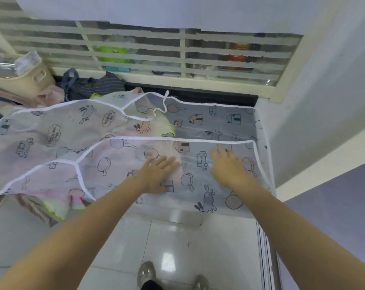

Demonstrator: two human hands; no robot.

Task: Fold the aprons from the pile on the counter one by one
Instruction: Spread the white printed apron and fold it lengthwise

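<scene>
Pressing flat, both hands, left hand and right hand, fingers straight, rest apart on one translucent printed apron mid-frame, veiling the bench and pile upper left.

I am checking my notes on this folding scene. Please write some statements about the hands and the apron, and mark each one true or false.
1. Both hands lie flat on the translucent apron. True.
2. The left hand grips the white neck strap. False: the strap lies apart at the far edge, and the hand presses flat.
3. The apron is printed with rabbits, houses and cars. True.
4. The right hand holds a folded apron in the air. False: it rests open on the spread apron.
5. A dark striped cloth lies behind the apron. True.
</scene>
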